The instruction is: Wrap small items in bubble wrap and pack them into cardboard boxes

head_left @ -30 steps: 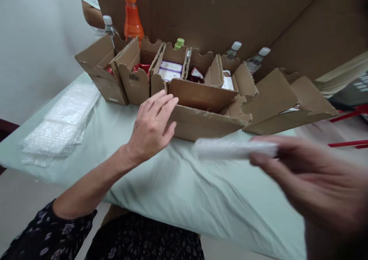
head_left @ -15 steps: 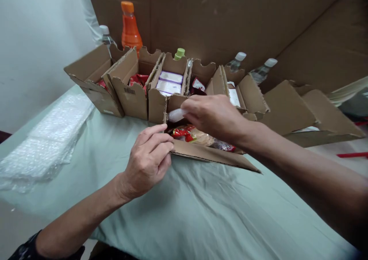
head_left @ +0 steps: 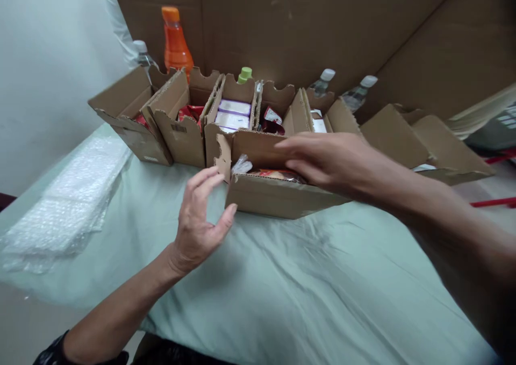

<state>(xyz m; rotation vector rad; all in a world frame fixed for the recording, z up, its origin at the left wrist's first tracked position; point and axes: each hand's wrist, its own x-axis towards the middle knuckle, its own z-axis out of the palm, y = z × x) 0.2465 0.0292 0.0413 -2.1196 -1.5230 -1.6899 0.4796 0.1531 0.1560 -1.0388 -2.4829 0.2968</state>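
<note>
My left hand (head_left: 199, 220) is open at the left end of the front cardboard box (head_left: 278, 197), its fingertips close to the raised end flap (head_left: 222, 158). Whether they touch the flap I cannot tell. Over the same box reaches my right hand (head_left: 334, 160), fingers stretched to the left and apart, with nothing visible in them. Inside lie a crumpled clear plastic piece (head_left: 242, 164) and a red and clear snack packet (head_left: 282, 176), half hidden by the front wall and my right hand.
Behind stands a row of open boxes; one holds white and purple packs (head_left: 233, 115), another a red packet (head_left: 191, 113). An orange bottle (head_left: 177, 45) and several other bottles stand at the back. Bubble wrap (head_left: 64, 198) lies on the green cloth (head_left: 258, 295) at left.
My right hand has let go of the clear plastic piece, now in the box, and moved right. The box's front wall has come upright. My left hand has opened off its edge.
</note>
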